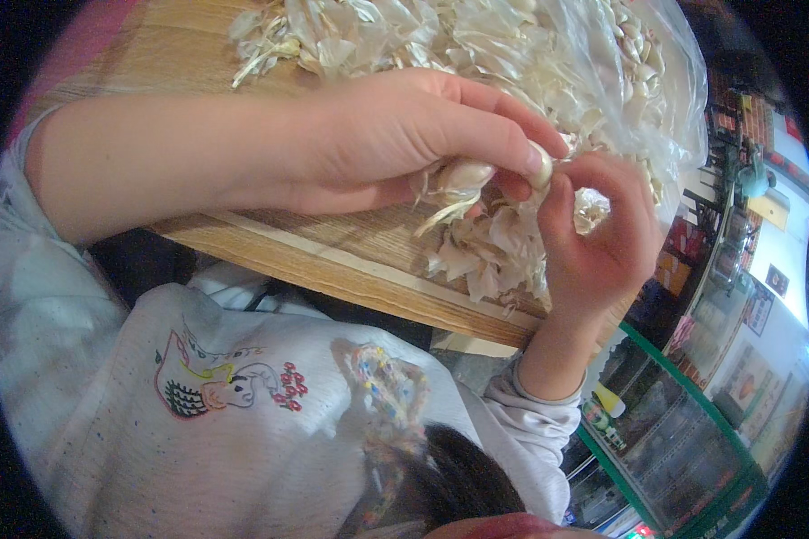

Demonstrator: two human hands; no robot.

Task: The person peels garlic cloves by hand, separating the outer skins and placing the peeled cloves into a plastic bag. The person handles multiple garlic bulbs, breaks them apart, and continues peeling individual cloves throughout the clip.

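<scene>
My left hand (404, 138) reaches in from the left and grips a pale garlic clove (543, 165) between thumb and fingers. A partly skinned piece of garlic (468, 176) with dry, stringy skin is tucked lower in the same hand. From the lower right comes my right hand (596, 232), its thumb and forefinger pinched at the clove's right side; any skin between these fingertips is too small to make out. Below both hands, papery garlic skins (495, 252) lie near the edge of the wooden table (350, 252).
A large heap of garlic skins (377, 34) spreads across the table's far side. Beside it, a clear plastic bag (681, 101) adjoins many garlic cloves (637, 60). A green-framed glass case (687, 431) stands at the lower right, beyond the table.
</scene>
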